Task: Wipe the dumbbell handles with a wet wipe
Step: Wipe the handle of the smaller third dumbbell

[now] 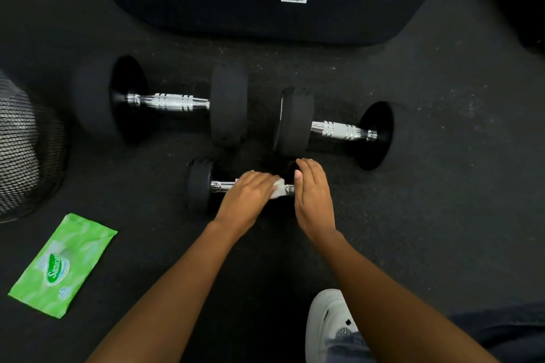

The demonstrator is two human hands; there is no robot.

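Left hand [247, 197]: I see it wrapped over the near dumbbell's handle [221, 186], pressing the white wipe [278, 189]; wipe pokes out past its fingertips
Right hand [312, 190]: resting flat on that dumbbell's right head; thumb just beside the wipe

You're looking at a dim scene: the dark floor [442, 186] swallows most detail, and the black machine base [265, 9] at 12 o'clock reads as a near-flat mass. Light falls from above, so bright glare sits on the chrome handles [172, 102] at 10 and 2 o'clock. Soft shadows pool under the weights. The wide lens bends the edges, and the mesh bin [26, 150] at 9 o'clock looks blurred. Your hands at centre are slightly soft.
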